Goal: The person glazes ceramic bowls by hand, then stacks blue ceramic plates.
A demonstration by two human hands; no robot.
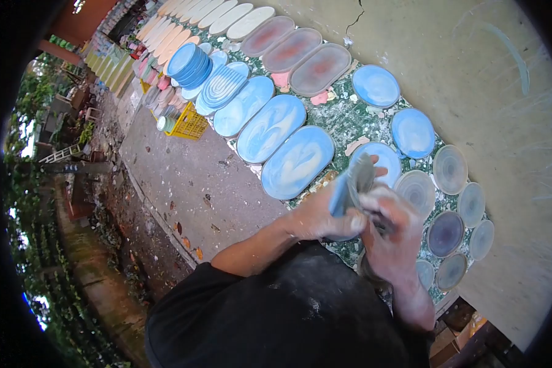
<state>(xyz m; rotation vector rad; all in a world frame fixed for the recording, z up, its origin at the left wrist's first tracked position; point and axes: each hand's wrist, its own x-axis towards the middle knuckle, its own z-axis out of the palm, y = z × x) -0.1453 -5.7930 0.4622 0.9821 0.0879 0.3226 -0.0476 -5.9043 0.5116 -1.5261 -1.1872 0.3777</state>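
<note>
My left hand (pixel 324 213) is closed on a thin piece with a blue face (pixel 340 199) and a blurred grey side, held upright in front of my chest. My right hand (pixel 395 230) is against the piece's grey side, its fingers curled and smeared by motion. Whatever those fingers may hold is hidden. Pale dust coats both hands. Just behind them, a round blue-and-white plate (pixel 379 161) is partly covered by the fingers. Oval blue-and-white trays (pixel 297 162) lie to the left of the hands.
Grey round discs (pixel 450 170) and a purple-grey one (pixel 446 234) lie on the green speckled tabletop (pixel 334 119) at right. Reddish-grey oval trays (pixel 320 69) lie farther back. A blue plate stack (pixel 190 65) stands near a yellow crate (pixel 189 124). A wall (pixel 472 67) borders the table.
</note>
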